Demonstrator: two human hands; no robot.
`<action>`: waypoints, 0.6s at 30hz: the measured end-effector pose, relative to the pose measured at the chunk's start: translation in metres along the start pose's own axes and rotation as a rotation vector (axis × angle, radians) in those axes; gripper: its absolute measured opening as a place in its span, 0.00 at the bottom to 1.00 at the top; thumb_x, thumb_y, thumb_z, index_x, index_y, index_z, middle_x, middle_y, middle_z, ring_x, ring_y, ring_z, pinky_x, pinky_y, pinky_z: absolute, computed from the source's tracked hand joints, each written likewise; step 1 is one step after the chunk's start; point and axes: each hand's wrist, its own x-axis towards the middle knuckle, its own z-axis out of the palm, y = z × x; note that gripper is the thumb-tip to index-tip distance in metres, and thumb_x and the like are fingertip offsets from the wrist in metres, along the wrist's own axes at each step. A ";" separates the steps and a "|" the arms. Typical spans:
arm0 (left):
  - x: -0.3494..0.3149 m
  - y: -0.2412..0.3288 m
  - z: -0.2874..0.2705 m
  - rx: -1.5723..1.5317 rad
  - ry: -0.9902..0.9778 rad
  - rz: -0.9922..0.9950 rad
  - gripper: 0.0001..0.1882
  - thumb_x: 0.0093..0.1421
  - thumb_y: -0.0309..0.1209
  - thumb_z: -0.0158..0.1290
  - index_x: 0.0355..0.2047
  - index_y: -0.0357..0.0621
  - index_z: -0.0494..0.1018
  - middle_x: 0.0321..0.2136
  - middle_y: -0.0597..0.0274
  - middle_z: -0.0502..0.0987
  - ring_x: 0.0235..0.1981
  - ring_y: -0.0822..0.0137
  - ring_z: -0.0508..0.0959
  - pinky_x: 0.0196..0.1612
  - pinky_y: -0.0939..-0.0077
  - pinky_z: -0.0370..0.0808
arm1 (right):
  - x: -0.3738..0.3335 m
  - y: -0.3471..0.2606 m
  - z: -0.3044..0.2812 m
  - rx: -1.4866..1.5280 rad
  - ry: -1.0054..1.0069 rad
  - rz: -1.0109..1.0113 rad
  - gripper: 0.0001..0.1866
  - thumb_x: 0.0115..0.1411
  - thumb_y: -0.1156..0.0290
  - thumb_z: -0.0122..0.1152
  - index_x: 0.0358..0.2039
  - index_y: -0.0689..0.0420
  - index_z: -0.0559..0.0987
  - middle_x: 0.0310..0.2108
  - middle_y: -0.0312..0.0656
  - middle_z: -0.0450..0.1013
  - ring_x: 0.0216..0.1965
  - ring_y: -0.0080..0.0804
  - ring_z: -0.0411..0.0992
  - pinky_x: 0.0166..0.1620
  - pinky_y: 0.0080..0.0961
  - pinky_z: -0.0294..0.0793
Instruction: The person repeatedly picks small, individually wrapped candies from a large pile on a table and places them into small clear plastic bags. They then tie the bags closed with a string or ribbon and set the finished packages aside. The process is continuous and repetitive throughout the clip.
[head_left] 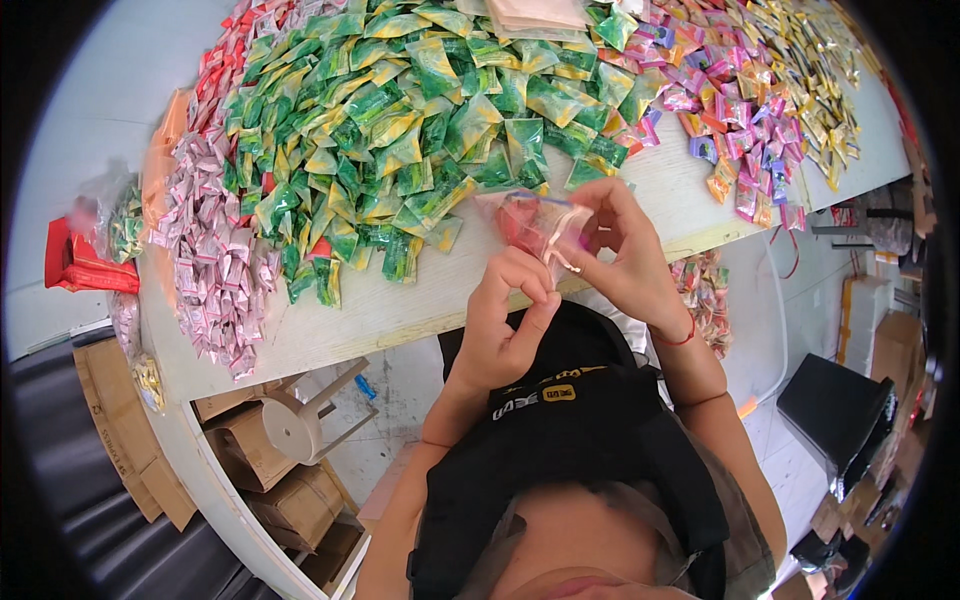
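Over the table's near edge I hold a small clear plastic bag [540, 228] with a bluish strip near its top and red and pale pink packets showing through. My left hand [515, 315] is closed on the bag's lower corner, thumb against forefinger. My right hand [622, 250] grips the bag's right side with curled fingers; its fingertips are partly hidden behind the plastic. Just beyond the bag spreads a large heap of green and yellow packets [400, 130]. A red string circles my right wrist.
Pale pink packets [215, 260] lie along the left of the white table [350, 320]. Purple and orange packets [735, 120] and gold ones [825, 90] lie at the right. Below stand a round stool [292, 428], cardboard boxes [300, 508] and a black chair [835, 410].
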 end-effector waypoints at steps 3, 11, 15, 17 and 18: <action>-0.004 -0.003 0.007 -0.201 0.185 -0.113 0.15 0.51 0.15 0.50 0.37 0.40 0.59 0.28 0.61 0.66 0.30 0.73 0.67 0.38 0.80 0.65 | -0.008 0.002 0.001 0.184 0.036 0.128 0.19 0.51 0.76 0.66 0.40 0.60 0.67 0.27 0.34 0.71 0.26 0.14 0.69 0.27 0.09 0.66; -0.012 -0.001 0.010 -0.224 0.197 -0.265 0.25 0.47 0.15 0.46 0.46 0.38 0.54 0.23 0.65 0.65 0.25 0.77 0.65 0.34 0.84 0.64 | -0.031 -0.003 0.014 0.142 0.173 -0.219 0.10 0.50 0.77 0.66 0.30 0.61 0.73 0.26 0.37 0.73 0.21 0.14 0.69 0.23 0.10 0.66; -0.015 -0.007 0.010 -0.405 0.244 -0.238 0.27 0.47 0.16 0.45 0.48 0.39 0.51 0.22 0.65 0.64 0.24 0.77 0.65 0.32 0.84 0.64 | -0.026 -0.002 0.014 -0.263 0.151 -0.528 0.12 0.44 0.80 0.67 0.31 0.59 0.76 0.26 0.38 0.74 0.21 0.25 0.69 0.22 0.15 0.66; -0.017 -0.009 0.009 -0.447 0.241 -0.247 0.27 0.46 0.17 0.46 0.48 0.39 0.51 0.21 0.65 0.64 0.24 0.77 0.65 0.32 0.85 0.64 | -0.023 0.001 0.011 -0.437 0.132 -0.660 0.16 0.39 0.81 0.67 0.32 0.58 0.76 0.27 0.36 0.74 0.23 0.33 0.68 0.23 0.22 0.68; -0.018 -0.011 0.009 -0.471 0.234 -0.253 0.28 0.46 0.17 0.46 0.48 0.39 0.51 0.21 0.65 0.64 0.23 0.77 0.65 0.32 0.85 0.64 | -0.021 0.000 0.007 -0.527 0.078 -0.678 0.17 0.39 0.81 0.66 0.33 0.57 0.76 0.28 0.36 0.74 0.23 0.33 0.68 0.24 0.22 0.68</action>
